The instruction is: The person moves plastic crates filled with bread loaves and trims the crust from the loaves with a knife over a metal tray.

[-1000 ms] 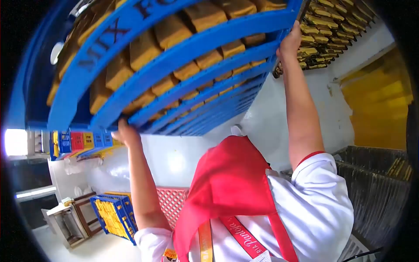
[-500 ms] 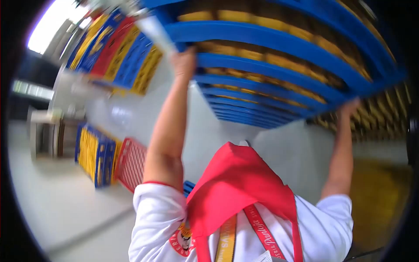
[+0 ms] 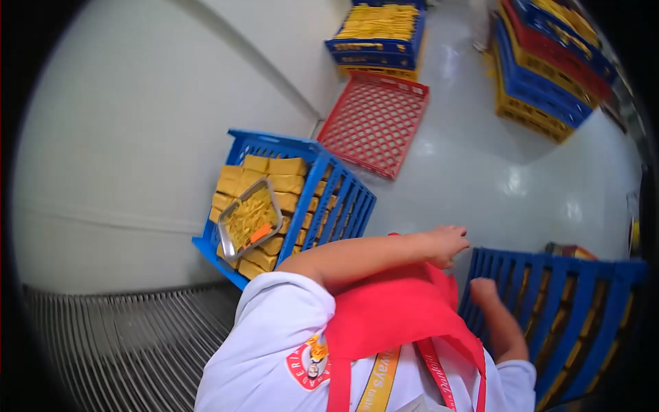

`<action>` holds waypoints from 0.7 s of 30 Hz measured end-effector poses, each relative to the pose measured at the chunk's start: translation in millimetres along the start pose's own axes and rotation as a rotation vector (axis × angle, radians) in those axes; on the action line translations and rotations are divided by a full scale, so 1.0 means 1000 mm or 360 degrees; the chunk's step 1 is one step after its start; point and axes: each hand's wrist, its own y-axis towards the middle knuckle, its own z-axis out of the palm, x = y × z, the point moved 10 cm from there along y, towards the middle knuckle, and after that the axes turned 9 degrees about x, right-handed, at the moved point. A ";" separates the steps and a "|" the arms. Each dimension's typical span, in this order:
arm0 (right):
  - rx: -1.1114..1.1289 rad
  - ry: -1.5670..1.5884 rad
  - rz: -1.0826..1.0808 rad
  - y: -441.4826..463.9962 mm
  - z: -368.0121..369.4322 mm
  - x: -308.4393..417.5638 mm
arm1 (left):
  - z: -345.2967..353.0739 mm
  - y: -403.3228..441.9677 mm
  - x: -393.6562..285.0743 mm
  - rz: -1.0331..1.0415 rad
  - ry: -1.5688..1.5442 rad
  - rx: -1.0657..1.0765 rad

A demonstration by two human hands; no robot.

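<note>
- Left fingers [image 3: 458,241] loosely bent and parted, held over the edge of my red apron; my right fingers [image 3: 483,285] are curled in just below them, and whether they grip anything I cannot tell.
- Pale, shiny floor [image 3: 473,185] spreads ahead of my left fingers.
- Dark ribbed racking [image 3: 137,336] lies well to the left of both hands, nearer my body.
- Blue slatted crates [image 3: 525,257] stand just right of my right fingers, yellow-brown showing through the gaps; I cannot tell whether I touch them.
- More blue crates [image 3: 274,145] stand left of my left fingers, beyond my forearm, packed with wrapped-looking tan blocks [image 3: 288,167].
- Ahead and right, well apart from my fingers, rises a stack of blue, red and yellow crates [image 3: 546,89].
- Far ahead and slightly left of them, a blue crate [image 3: 377,59] full of yellow strips sits on a yellow one.
- Between that and my left fingers, a red lattice crate [image 3: 374,123] lies on the floor.
- Left of my left fingers, a metal tray [image 3: 224,237] rests tilted on the tan blocks, holding yellow pieces [image 3: 250,211].
- Among those pieces, an orange item [image 3: 261,233].
</note>
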 end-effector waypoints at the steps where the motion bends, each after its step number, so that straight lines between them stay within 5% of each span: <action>1: 0.0066 0.0027 -0.0031 0.012 -0.032 -0.035 | -0.018 -0.017 0.009 -0.0069 -0.0022 -0.0076; 2: 0.0087 -0.0040 -0.0064 0.025 -0.064 -0.063 | -0.034 -0.039 0.023 -0.0138 -0.0048 -0.0162; 3: -0.0213 0.0437 -0.0013 0.041 -0.098 -0.110 | -0.047 -0.060 0.038 -0.0198 -0.0076 -0.0237; 4: -0.0276 0.1711 -0.0146 0.096 -0.085 -0.188 | -0.060 -0.085 0.052 -0.0268 -0.0048 -0.0369; 5: -0.0239 0.1618 -0.0215 0.117 -0.109 -0.176 | -0.068 -0.109 0.066 -0.0346 -0.0032 -0.0495; 9: -0.0996 0.0396 0.0424 0.150 -0.239 -0.162 | -0.064 -0.204 0.136 -0.0437 -0.0434 -0.0966; 10: -0.0522 -0.0387 -0.0261 0.193 -0.242 -0.076 | -0.052 -0.229 0.158 -0.0589 -0.0528 -0.1023; 12: -0.0186 -0.0686 -0.1130 0.167 -0.254 0.067 | -0.018 -0.265 0.173 -0.0789 -0.0724 -0.1162; 13: -0.0233 -0.0668 -0.1100 0.172 -0.274 0.093 | -0.005 -0.281 0.178 -0.0941 -0.0752 -0.1142; 15: -0.0439 -0.0424 -0.0393 0.236 -0.316 0.090 | 0.007 -0.319 0.196 -0.1187 -0.0785 -0.1239; 17: -0.0072 -0.1067 -0.1423 0.230 -0.299 0.197 | 0.035 -0.342 0.197 -0.1363 -0.0913 -0.1511; 19: -0.0123 -0.0994 -0.2486 0.148 -0.326 0.269 | 0.060 -0.355 0.183 -0.1536 -0.1084 -0.1772; 21: -0.0240 -0.0445 -0.2803 0.099 -0.444 0.338 | 0.060 -0.391 0.165 -0.1813 -0.1174 -0.2067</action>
